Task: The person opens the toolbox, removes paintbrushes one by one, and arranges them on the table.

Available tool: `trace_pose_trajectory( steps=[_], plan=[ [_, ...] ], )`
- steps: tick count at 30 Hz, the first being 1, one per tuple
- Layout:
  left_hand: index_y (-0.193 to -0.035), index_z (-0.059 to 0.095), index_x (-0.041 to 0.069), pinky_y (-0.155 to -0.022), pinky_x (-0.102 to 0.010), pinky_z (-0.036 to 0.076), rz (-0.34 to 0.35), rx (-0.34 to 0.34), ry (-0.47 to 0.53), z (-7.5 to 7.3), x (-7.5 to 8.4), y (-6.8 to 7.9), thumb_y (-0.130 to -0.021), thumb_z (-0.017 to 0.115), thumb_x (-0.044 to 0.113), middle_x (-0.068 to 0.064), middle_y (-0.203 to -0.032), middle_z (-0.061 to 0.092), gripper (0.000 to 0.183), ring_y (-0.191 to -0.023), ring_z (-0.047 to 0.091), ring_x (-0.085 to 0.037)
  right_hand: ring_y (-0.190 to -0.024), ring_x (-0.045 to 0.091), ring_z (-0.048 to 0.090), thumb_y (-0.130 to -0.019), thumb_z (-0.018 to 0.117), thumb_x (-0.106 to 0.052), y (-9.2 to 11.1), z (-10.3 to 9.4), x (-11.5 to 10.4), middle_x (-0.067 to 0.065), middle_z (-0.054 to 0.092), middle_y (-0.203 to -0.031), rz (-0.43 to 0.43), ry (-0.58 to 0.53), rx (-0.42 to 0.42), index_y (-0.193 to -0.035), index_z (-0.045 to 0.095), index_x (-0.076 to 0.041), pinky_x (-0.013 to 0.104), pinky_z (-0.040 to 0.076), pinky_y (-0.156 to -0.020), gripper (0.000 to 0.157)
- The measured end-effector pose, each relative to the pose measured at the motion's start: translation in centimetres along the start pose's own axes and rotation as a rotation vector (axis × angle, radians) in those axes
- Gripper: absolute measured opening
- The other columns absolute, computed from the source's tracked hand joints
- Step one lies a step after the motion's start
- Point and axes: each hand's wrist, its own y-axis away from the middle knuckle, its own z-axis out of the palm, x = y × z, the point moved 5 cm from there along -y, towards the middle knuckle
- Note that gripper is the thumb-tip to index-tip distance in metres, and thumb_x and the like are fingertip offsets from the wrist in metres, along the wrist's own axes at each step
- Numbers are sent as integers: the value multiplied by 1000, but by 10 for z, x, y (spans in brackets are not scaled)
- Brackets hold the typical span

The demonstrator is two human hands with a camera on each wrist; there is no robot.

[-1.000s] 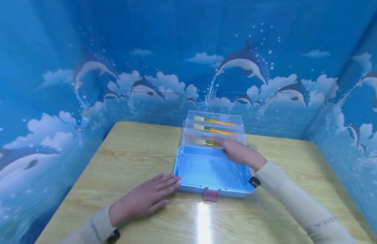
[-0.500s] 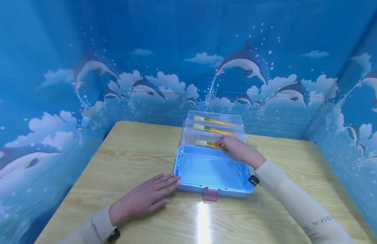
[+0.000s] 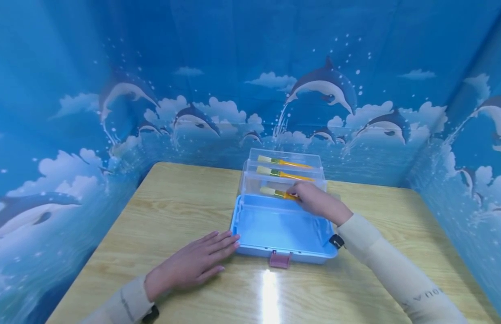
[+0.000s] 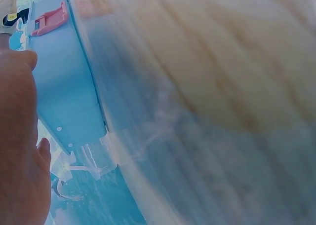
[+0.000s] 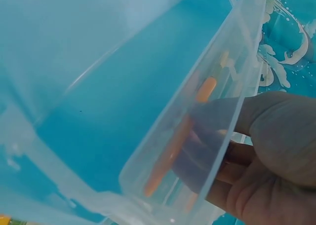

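An open blue plastic box (image 3: 270, 220) with a pink latch (image 3: 280, 259) stands on the table, its stepped clear trays (image 3: 250, 185) raised at the back. My right hand (image 3: 320, 203) reaches into the lowest tray and pinches a paintbrush (image 3: 273, 192) by its orange handle, pale bristles pointing left. In the right wrist view, the fingers reach behind the translucent tray wall (image 5: 224, 141) at the orange handle (image 5: 170, 156). My left hand (image 3: 193, 262) lies flat on the wood, fingertips right at the box's front left corner.
Two similar paintbrushes, an upper one (image 3: 284, 162) and a middle one (image 3: 286, 173), lie in the higher trays. The wooden table (image 3: 173, 202) extends on both sides of the box. A blue dolphin-print cloth (image 3: 218, 67) walls in the back and sides.
My right fingers have shifted slightly, and more of the lowest paintbrush shows than a second ago. The left hand stays in place at the box's corner.
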Motion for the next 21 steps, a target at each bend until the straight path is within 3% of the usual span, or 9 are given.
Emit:
trace_pose_trajectory(
  steps=[11,21],
  plan=[
    [-163,21,18,-127,-42,20,13,28,-14,2,2,1,-108,46,38,3,-171,15,64,-156,19,-20,-115,34,67,-101,57,1,5,1,-2,18,71,-119,47,1,-24,-126,67,4,46,58,-99,27],
    [-164,17,19,-127,-42,21,12,42,2,3,1,-1,-108,45,38,3,-171,14,65,-157,18,-20,-109,28,66,-104,54,-3,7,6,1,16,67,-122,53,93,-75,-133,64,1,42,60,-91,31]
  ],
)
